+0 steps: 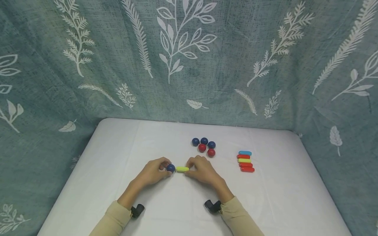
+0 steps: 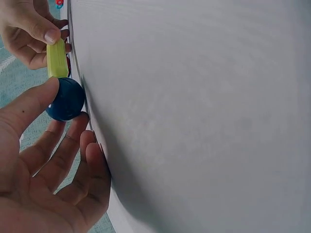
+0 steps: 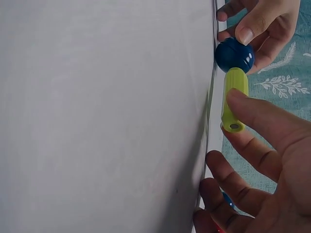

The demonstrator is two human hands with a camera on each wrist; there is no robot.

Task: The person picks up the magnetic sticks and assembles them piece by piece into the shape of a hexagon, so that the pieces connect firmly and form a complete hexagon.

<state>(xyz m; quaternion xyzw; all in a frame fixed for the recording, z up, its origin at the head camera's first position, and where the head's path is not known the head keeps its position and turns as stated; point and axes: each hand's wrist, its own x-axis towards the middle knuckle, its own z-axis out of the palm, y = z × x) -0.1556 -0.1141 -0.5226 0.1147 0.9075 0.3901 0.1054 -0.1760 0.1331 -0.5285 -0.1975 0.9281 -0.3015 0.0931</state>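
Observation:
Between thumb and fingers, my left hand (image 1: 154, 171) pinches a glossy dark blue ball (image 1: 170, 168) low over the white table. My right hand (image 1: 203, 169) pinches a short yellow-green rod (image 1: 182, 169) by its right end. In the right wrist view the rod (image 3: 234, 97) has flattened sides and a small grey disc in its near end; its far end meets the blue ball (image 3: 235, 54). The left wrist view shows the same contact, with the rod (image 2: 57, 59) right against the ball (image 2: 66, 99).
Behind my hands sits a cluster of blue balls (image 1: 195, 142) and red balls (image 1: 211, 152). To the right lies a column of short rods: a blue rod (image 1: 245, 153), a yellow-green rod (image 1: 244, 160) and several red ones (image 1: 247, 169). A patterned green curtain (image 1: 177, 98) hangs behind the white table (image 1: 124, 141).

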